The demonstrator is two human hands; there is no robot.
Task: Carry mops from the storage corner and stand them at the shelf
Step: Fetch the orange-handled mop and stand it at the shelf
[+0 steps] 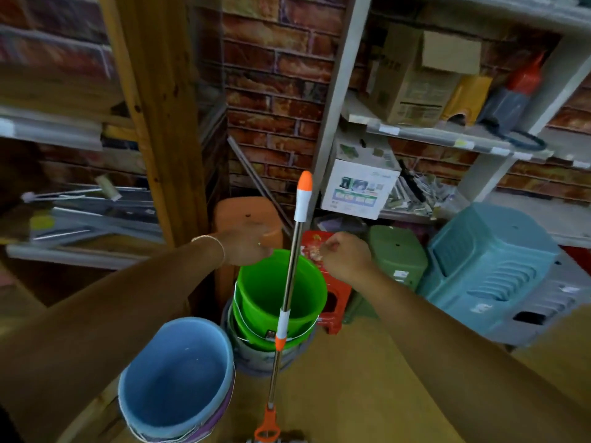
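One mop (pixel 289 282) upright, head cut off at btm edge, background blurred

The single head-worn wide-angle camera looks forward and steeply down, close over both forearms, toward a brick-patterned corner wall (pixel 271 78).

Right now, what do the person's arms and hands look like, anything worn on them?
Both forearms are bare, with no sleeves or gloves showing. The left hand has a thin bracelet at the wrist and what seems a small ring. The right hand wears nothing visible.
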